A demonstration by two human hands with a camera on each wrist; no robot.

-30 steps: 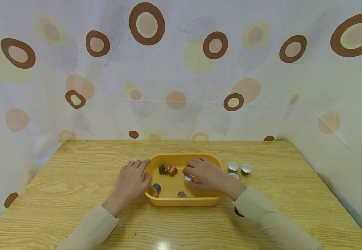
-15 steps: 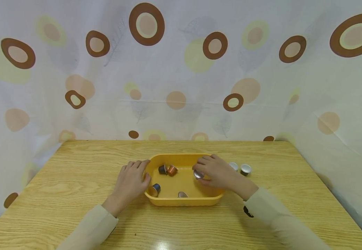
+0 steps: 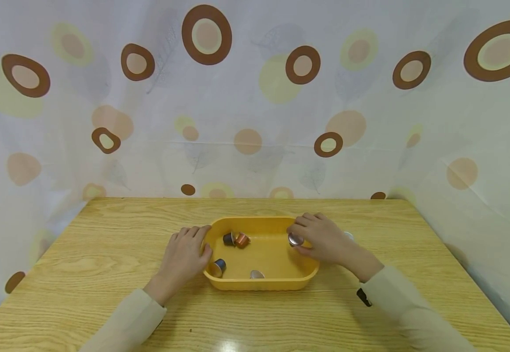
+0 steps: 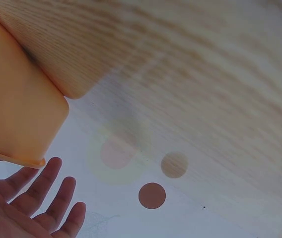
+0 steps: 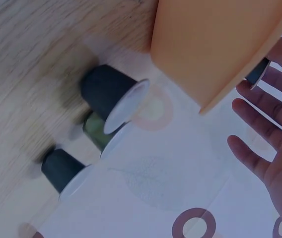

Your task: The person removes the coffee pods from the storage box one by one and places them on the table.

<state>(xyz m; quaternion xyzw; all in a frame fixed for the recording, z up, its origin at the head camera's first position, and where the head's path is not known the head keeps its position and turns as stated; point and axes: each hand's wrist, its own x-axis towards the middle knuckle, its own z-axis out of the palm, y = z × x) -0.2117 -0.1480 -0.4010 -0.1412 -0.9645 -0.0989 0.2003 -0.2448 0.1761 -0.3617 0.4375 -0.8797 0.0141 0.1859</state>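
Observation:
A yellow tray (image 3: 261,284) sits on the table. My right hand (image 3: 327,239) pinches a dark coffee capsule (image 5: 256,73) with a silver lid, up over the tray's right end. At the opposite end, my left hand (image 3: 185,256) touches the rim, its fingers relaxed and lightly spread in the left wrist view. Inside the tray lie a black capsule (image 3: 229,238) beside a copper capsule (image 3: 242,239), a blue capsule (image 3: 218,267) in the near left corner, and a pale-lidded capsule (image 3: 256,275) partly hidden by the front wall.
Right of the tray, a large-looking black capsule (image 5: 108,91), a green capsule (image 5: 97,131) and another black capsule (image 5: 61,168) stand on the wooden table (image 3: 118,234). My right hand mostly hides them in the head view. A patterned cloth (image 3: 246,107) hangs behind the table.
My right hand has moved right with the coffee capsule, from over the tray's middle to its right end, covering the capsules outside. My left hand has stayed at the rim.

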